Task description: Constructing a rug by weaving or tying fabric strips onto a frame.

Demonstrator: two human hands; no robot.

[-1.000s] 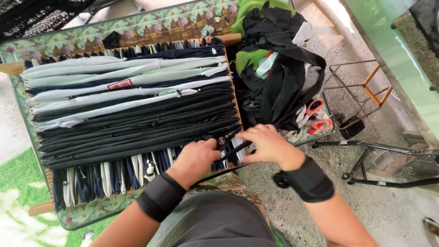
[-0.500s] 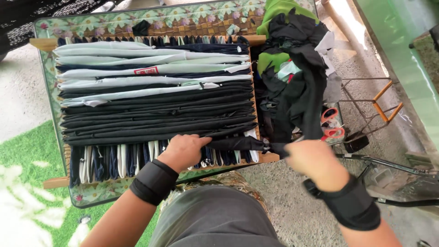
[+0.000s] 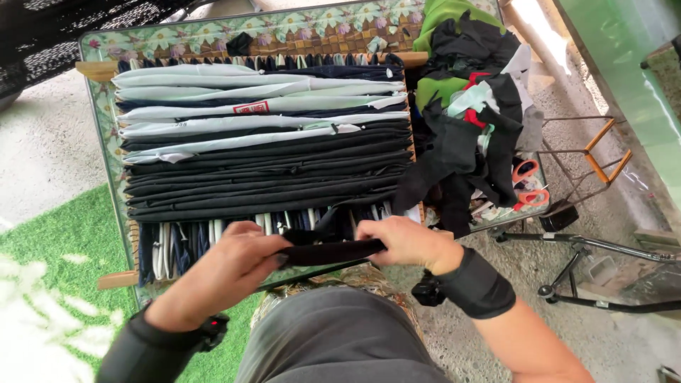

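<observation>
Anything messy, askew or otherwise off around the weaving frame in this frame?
The woven strips lie flat and even on the frame. What stands out is the loose heap of fabric scraps at its right edge, spilling downward and partly burying the orange-handled scissors. Both hands hold a black strip.

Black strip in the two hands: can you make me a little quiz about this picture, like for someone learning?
1. True or false: both hands hold the black strip.
2. What colour are the scissors handles? A) blue B) orange-red C) white
3. Fill in: the pile of scraps lies to the ____ of the woven strips.

Key
1. True: the left hand and the right hand each have a grip on one end of it.
2. B
3. right
</observation>
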